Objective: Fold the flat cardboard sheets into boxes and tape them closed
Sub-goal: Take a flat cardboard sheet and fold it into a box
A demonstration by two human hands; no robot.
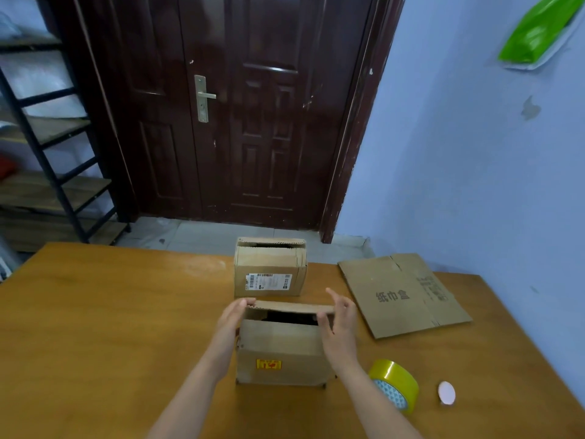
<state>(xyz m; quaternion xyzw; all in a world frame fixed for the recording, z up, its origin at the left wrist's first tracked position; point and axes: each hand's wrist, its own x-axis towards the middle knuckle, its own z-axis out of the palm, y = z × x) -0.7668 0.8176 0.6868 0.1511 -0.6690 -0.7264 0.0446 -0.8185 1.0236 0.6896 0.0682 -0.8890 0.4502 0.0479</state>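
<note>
Yellow tape roll point(394, 386) near edge, by right forearm | left hand point(232, 315) + right hand point(340, 318) pinch near box point(281, 350) top flap (top still gaping) | second box point(270, 269) behind | flat cardboard sheet point(403, 294) far right on table point(110, 327)

near box point(281, 353) before far box point(269, 270), flat sheet point(402, 294) right, tape roll point(394, 384) front right

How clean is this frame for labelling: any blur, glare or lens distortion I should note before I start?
Head view: wide-angle bending bows the door frame and the shelf; light is dim, bluish and even, shadows faint; a soft sheen lies on the table and door panels; both hands, left hand and right hand, look slightly soft at the box; label print is unreadable.
</note>
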